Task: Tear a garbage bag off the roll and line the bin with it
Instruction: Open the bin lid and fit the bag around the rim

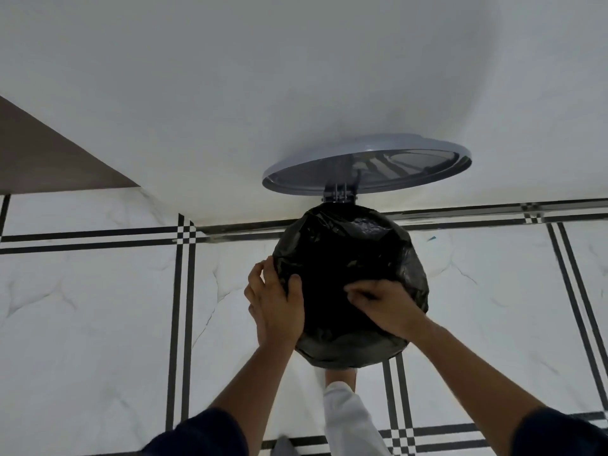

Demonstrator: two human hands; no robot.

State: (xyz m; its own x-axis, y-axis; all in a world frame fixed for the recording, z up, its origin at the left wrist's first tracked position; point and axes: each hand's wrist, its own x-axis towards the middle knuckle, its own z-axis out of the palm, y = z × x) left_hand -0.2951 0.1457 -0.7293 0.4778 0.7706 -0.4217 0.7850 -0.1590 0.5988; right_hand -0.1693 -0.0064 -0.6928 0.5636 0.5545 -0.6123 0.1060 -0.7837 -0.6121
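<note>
dim, even indoor light; soft blur overall; wide-angle bend at edges; glare on lid [404, 166] underside.

Thin black plastic garbage bag [355, 258] covers a round bin beneath its raised lid.

The bag's film is crinkled and faintly glossy, catching light along its folds. The round grey lid [365, 151] looks like smooth plastic with a shiny, reflective underside, held on a dark metal-looking hinge [339, 192]. The white marble-look floor tiles [98, 307] are polished and veined, edged with black stripes. The white wall [263, 77] is matt and plain.
</note>
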